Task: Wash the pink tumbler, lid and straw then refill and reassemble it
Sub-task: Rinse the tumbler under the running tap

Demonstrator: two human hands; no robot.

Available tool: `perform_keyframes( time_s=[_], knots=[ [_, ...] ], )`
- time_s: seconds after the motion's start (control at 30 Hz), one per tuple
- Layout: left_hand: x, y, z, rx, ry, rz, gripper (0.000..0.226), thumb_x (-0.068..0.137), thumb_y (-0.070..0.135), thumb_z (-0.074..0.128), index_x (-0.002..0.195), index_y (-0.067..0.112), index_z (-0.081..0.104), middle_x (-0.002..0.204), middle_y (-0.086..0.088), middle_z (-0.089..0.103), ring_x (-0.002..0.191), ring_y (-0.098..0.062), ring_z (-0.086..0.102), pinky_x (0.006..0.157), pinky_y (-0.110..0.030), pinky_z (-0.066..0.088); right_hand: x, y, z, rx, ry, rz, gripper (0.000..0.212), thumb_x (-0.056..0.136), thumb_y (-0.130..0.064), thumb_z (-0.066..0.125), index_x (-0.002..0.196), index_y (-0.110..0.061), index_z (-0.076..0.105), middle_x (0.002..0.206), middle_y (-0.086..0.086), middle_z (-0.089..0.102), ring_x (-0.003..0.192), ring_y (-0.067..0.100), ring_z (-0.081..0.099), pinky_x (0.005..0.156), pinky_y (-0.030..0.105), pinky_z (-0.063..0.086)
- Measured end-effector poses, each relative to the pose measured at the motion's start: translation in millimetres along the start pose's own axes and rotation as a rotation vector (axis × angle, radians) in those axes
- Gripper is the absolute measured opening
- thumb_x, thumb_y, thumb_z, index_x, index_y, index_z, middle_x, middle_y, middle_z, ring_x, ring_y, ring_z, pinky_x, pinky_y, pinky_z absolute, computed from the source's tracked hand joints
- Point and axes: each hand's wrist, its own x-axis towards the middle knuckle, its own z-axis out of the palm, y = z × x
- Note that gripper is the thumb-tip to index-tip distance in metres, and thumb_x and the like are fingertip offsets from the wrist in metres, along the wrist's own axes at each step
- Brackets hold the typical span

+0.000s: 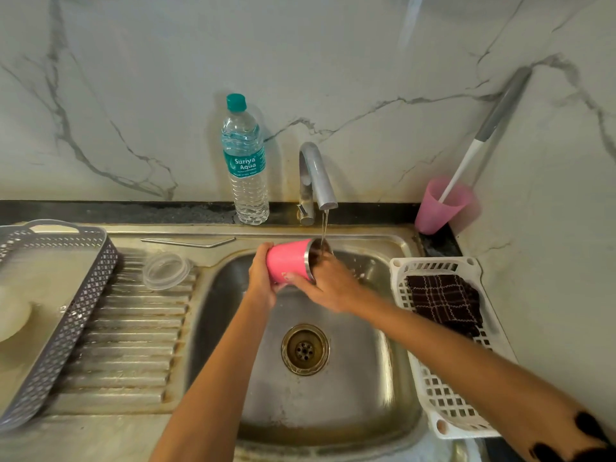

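Clear lid sits at the back edge of the drainboard, steel straw along the back rim of the sink. Left hand grips the tumbler by its base, tipped mouth-right over the sink under the running tap, and right hand clasps its rim, thumb outside.

Steel drainboard with clear lid, bent metal straw and grey perforated basket on it.

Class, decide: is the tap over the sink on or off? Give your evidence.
On. A thin stream of water falls from the tap into the mouth of the pink tumbler.
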Motion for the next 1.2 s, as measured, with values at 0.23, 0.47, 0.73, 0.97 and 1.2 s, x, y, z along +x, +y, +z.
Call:
perform_keyframes(
  time_s=[0.23,0.47,0.73,0.97,1.2],
  knots=[
    [1,-5,-2,0.061,0.021,-0.011,0.030,0.082,0.044,0.064,0.099,0.020,0.069,0.106,-0.011,0.068,0.089,-0.026,0.066,0.056,-0.032,0.056,14,-50,3,0.829,0.113,0.702,0.046,0.099,-0.050,0.044,0.102,-0.006,0.058,0.099,0.013,0.062,0.092,0.026,0.063,0.082,0.039,0.053],
    [7,6,-8,0.114,-0.013,-0.119,0.026,0.085,0.045,0.059,0.097,0.024,0.068,0.104,-0.008,0.068,0.089,-0.024,0.065,0.046,-0.028,0.053,1,9,-8,-0.223,-0.193,-0.206,0.063,0.091,-0.054,0.052,0.137,-0.012,0.047,0.131,0.009,0.057,0.121,0.023,0.053,0.105,0.033,0.042],
    [8,-3,-5,0.113,0.004,-0.105,0.038,0.082,0.045,0.061,0.111,0.019,0.066,0.102,-0.010,0.068,0.084,-0.024,0.066,0.051,-0.031,0.055,12,-57,-4,0.842,-0.074,0.667,0.023,0.093,-0.023,0.056,0.108,-0.006,0.056,0.089,0.006,0.055,0.087,0.021,0.056,0.062,0.022,0.042],
    [3,1,0,0.136,-0.025,-0.169,0.022,0.088,0.042,0.055,0.095,0.025,0.067,0.096,-0.008,0.067,0.081,-0.024,0.066,0.047,-0.034,0.058,3,16,-23,-0.198,-0.243,-0.295,0.045,0.092,-0.038,0.059,0.127,-0.011,0.057,0.119,0.010,0.064,0.110,0.022,0.058,0.101,0.029,0.043],
    [-5,-21,9,0.050,0.044,-0.011,0.017,0.087,0.038,0.059,0.086,0.022,0.064,0.088,-0.008,0.067,0.077,-0.025,0.065,0.061,-0.033,0.055,8,-43,-21,1.205,-0.107,0.755,0.011,0.083,-0.017,0.063,0.090,-0.016,0.056,0.093,0.005,0.056,0.085,0.016,0.056,0.074,0.026,0.046]
  ],
)
